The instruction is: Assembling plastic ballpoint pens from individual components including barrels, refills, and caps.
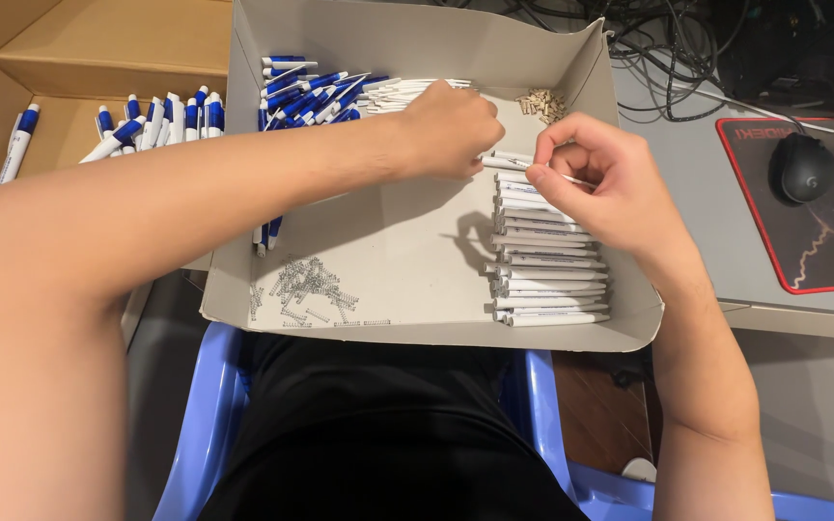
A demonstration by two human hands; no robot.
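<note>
while i scan from the left, the brown cardboard box of finished blue-and-white pens (152, 121) sits well apart, then the shallow grey cardboard tray (407, 260) with tiny metal springs (306, 285) loose on its floor; i judge a nudge could scatter them. my left hand (451, 130) is curled nearly closed on a white plastic pen barrel (504, 160) above the stacked white barrels (547, 256). my right hand (600, 178) pinches a thin white refill (571, 179) beside it, which could slip.

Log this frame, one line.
left hand: on white pen barrel | right hand: pinching thin refill | tray: barrels stacked
</note>
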